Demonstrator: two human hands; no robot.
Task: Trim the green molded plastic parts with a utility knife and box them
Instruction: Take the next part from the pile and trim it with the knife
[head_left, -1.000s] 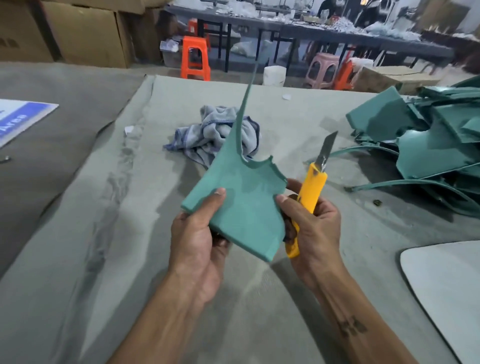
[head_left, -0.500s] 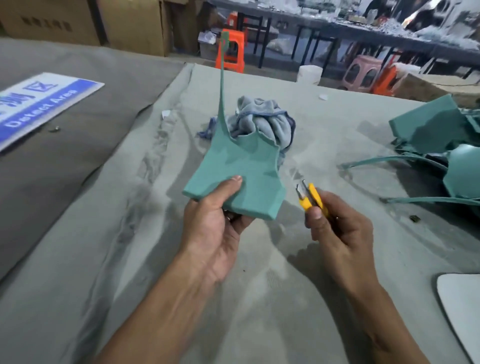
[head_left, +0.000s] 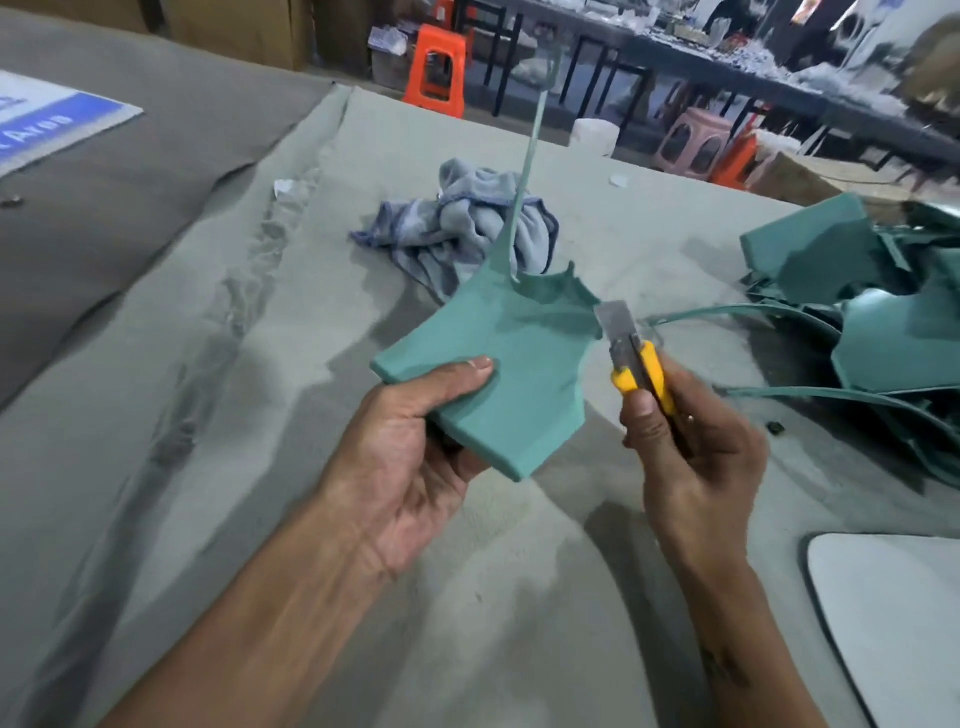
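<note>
The left hand (head_left: 410, 447) grips the near corner of a flat, matte green molded plastic part (head_left: 498, 364), thumb pressed on its upper face and the other fingers hidden beneath it; the part is held in the air above the table. The right hand (head_left: 691, 452) is wrapped around a yellow-handled utility knife (head_left: 636, 364), most of whose handle is concealed in the palm; its extended grey metal blade appears to touch the part's ragged right edge, though motion blur makes contact uncertain. A thin green flash strip (head_left: 524, 171) rises from the part's far edge. Beyond lies a crumpled blue-grey cloth (head_left: 467, 228) on the grey felt-covered table (head_left: 208, 364). A pile of green plastic parts and trimmings (head_left: 857, 312) is cut off at the right frame edge, as is a rounded white panel (head_left: 893, 613).
</note>
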